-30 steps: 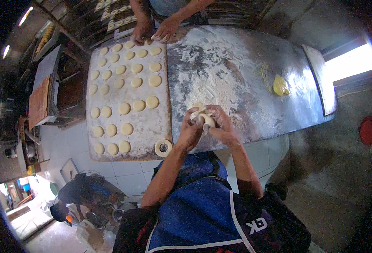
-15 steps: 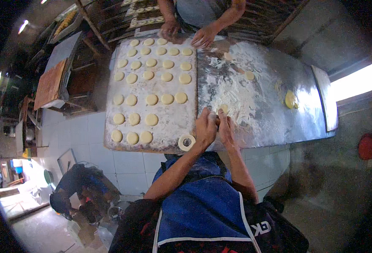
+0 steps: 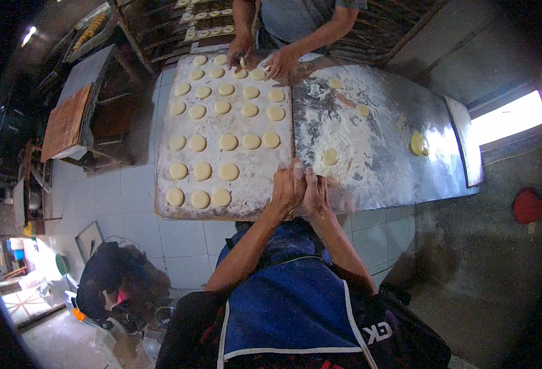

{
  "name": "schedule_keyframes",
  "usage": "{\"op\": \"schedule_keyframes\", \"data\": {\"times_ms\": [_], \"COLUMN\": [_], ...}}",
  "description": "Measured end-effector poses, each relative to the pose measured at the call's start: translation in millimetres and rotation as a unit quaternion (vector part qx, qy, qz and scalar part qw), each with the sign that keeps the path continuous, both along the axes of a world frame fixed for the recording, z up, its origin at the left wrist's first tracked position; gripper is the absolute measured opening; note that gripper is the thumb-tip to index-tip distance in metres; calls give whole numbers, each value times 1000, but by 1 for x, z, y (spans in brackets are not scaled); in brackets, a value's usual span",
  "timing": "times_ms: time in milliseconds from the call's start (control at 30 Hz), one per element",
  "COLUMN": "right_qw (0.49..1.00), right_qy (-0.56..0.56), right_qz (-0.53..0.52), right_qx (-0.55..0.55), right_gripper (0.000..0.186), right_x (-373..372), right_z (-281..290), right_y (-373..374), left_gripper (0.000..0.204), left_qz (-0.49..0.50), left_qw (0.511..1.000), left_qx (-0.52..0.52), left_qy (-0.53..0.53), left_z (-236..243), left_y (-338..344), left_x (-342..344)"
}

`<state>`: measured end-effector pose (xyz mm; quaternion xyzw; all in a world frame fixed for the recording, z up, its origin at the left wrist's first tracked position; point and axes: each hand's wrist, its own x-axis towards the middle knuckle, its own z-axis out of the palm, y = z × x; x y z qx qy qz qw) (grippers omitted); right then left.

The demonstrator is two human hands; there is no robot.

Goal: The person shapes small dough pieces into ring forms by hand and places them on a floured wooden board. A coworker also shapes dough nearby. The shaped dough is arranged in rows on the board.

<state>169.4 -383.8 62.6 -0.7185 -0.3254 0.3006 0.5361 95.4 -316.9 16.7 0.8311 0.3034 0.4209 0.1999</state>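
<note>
My left hand (image 3: 288, 184) and my right hand (image 3: 316, 192) meet at the near edge of the board, fingers curled close together, around something I cannot make out. A pale dough disc (image 3: 330, 157) lies on floured metal just beyond them. To their left, a flour-dusted board (image 3: 191, 126) carries several rows of dough discs (image 3: 228, 171). The metal tabletop (image 3: 400, 181) holds scattered flour, more discs (image 3: 335, 82) and a yellow lump (image 3: 419, 143) at the right.
Across the table a co-worker's hands (image 3: 278, 65) handle dough. At the upper left stand a low wooden-topped table (image 3: 62, 129) and racks with shaped dough (image 3: 203, 15). A crouching person (image 3: 111, 280) is at the lower left, near pans. A red object (image 3: 528, 206) is on the right.
The dough seen in my hands is now hidden or gone, and they sit lower, at the board's edge. The pale ring beside them no longer shows. The co-worker's hands have shifted over the discs.
</note>
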Motion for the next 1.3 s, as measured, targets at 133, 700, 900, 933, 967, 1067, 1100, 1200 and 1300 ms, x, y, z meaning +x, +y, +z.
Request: {"op": "schedule_keyframes", "data": {"times_ms": [133,700,900,933,967,1067,1100,1200,1300], "right_qw": [999,975,946,963,971,965,956,822,763], "right_qy": [-24,-186,-147,-86,-73,-211,-183,-511,-567], "right_qz": [11,119,199,206,225,150,156,157,233], "right_qx": [-38,20,207,149,36,-52,-170,-195,-207], "right_gripper": [46,48,47,46,45,46,37,36,35], "right_x": [-8,-9,0,5,13,33,43,94,143], "right_z": [-11,-77,-49,-41,-32,-16,-12,-9,-16], "right_y": [-3,-24,5,4,2,14,16,20,23], "left_gripper": [26,44,48,48,48,28,23,21,28], "left_qz": [-61,-71,16,18,29,71,85,87,32], "left_qw": [773,785,855,874,896,937,970,978,983], "left_qx": [-536,-501,-481,-444,-403,-339,-226,-135,-135], "left_qy": [-332,-358,-191,-197,-185,-52,37,130,119], "left_z": [-3,-27,-10,-10,-11,-16,-18,-23,-26], "left_y": [1,-3,12,16,23,39,43,53,51], "left_x": [-13,-31,-38,-37,-34,-26,-27,-36,-40]}}
